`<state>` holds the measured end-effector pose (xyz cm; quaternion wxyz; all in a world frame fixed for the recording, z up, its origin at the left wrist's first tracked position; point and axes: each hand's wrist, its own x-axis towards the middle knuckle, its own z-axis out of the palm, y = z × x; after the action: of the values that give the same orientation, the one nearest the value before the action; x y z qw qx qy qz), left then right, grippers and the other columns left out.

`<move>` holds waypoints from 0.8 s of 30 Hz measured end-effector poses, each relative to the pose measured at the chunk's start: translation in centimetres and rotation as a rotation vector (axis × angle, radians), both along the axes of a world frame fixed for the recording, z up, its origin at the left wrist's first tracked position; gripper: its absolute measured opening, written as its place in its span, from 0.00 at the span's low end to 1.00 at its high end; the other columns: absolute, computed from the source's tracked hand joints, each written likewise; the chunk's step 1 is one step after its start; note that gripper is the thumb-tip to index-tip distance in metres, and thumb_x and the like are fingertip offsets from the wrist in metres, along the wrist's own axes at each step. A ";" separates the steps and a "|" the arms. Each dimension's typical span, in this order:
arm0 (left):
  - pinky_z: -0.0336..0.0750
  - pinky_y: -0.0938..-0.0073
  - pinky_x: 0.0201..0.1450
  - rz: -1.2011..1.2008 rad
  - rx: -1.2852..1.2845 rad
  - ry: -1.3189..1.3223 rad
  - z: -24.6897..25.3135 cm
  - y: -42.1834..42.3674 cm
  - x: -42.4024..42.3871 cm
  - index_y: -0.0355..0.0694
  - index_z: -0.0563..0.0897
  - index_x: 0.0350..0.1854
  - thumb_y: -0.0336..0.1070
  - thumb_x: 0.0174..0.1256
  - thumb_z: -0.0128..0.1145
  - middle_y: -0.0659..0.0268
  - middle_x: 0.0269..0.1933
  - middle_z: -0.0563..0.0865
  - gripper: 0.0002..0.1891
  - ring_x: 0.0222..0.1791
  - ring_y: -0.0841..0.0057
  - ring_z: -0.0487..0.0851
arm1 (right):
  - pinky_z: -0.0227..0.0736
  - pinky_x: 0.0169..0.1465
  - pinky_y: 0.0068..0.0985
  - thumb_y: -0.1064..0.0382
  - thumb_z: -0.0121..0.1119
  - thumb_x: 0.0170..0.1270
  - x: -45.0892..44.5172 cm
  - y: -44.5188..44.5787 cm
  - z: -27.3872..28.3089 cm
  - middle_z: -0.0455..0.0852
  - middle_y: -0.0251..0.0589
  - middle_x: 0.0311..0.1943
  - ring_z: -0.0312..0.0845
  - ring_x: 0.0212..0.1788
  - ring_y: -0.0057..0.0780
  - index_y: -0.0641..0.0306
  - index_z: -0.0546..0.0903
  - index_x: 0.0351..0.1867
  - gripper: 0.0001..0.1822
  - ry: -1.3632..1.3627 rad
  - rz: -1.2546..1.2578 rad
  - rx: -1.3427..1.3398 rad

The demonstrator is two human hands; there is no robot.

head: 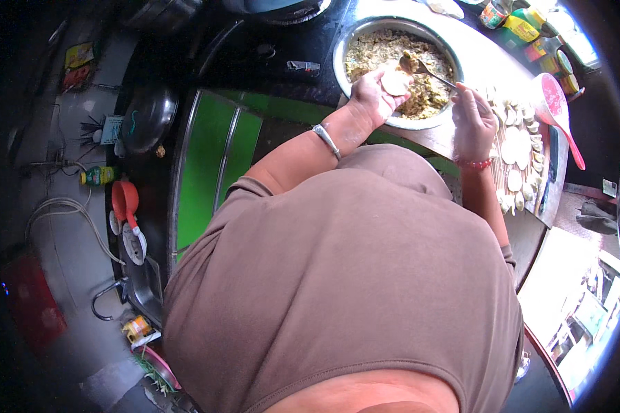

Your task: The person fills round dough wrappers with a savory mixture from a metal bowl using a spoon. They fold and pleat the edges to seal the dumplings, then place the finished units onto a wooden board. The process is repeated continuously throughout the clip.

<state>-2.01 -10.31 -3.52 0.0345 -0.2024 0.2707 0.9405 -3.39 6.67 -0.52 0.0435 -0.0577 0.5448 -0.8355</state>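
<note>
A round, pale dough wrapper lies on the palm and fingers of my left hand, above the near side of a large metal basin. Minced filling fills much of the basin. My right hand grips the handle of a metal spoon; its bowl, carrying some filling, is beside the wrapper. To the right, filled dumplings and flat wrappers lie on a slatted mat, partly behind my right hand.
A pink long-handled strainer rests at the mat's far right corner. Jars and bottles stand at the back right. A dark stovetop is left of the basin. Far left are a black wok, a red ladle and a sink.
</note>
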 end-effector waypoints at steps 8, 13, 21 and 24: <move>0.61 0.57 0.56 -0.037 0.003 0.011 3.2 2.7 0.9 0.31 0.59 0.56 0.42 0.67 0.23 0.49 0.53 0.70 0.23 0.54 0.59 0.69 | 0.67 0.28 0.14 0.74 0.53 0.55 0.9 2.3 -0.4 0.79 0.36 0.27 0.72 0.25 0.18 0.66 0.79 0.38 0.09 0.685 0.012 0.497; 0.59 0.55 0.58 -0.002 0.019 0.006 4.0 3.5 1.2 0.31 0.59 0.56 0.42 0.67 0.23 0.50 0.53 0.69 0.22 0.54 0.58 0.69 | 0.71 0.30 0.21 0.74 0.57 0.51 1.3 3.1 -1.0 0.78 0.42 0.28 0.76 0.28 0.30 0.63 0.79 0.37 0.10 1.088 -0.015 0.765; 0.59 0.56 0.58 0.036 0.017 -0.014 4.9 3.9 2.1 0.31 0.60 0.56 0.39 0.66 0.28 0.50 0.53 0.70 0.20 0.53 0.58 0.70 | 0.72 0.27 0.22 0.73 0.58 0.49 2.9 3.6 -2.3 0.78 0.40 0.28 0.76 0.27 0.30 0.62 0.79 0.39 0.13 1.150 0.035 0.840; 0.58 0.57 0.59 0.034 0.001 -0.010 4.5 3.8 2.1 0.31 0.60 0.55 0.39 0.66 0.28 0.50 0.53 0.70 0.20 0.54 0.59 0.70 | 0.73 0.28 0.22 0.74 0.58 0.47 3.4 3.4 -2.4 0.78 0.40 0.28 0.77 0.27 0.31 0.63 0.79 0.38 0.13 1.122 0.046 0.831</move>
<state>0.07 -6.48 0.96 0.0199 -0.2115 0.2666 0.9401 0.03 10.03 -2.95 -0.2082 -0.4705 0.7581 -0.4007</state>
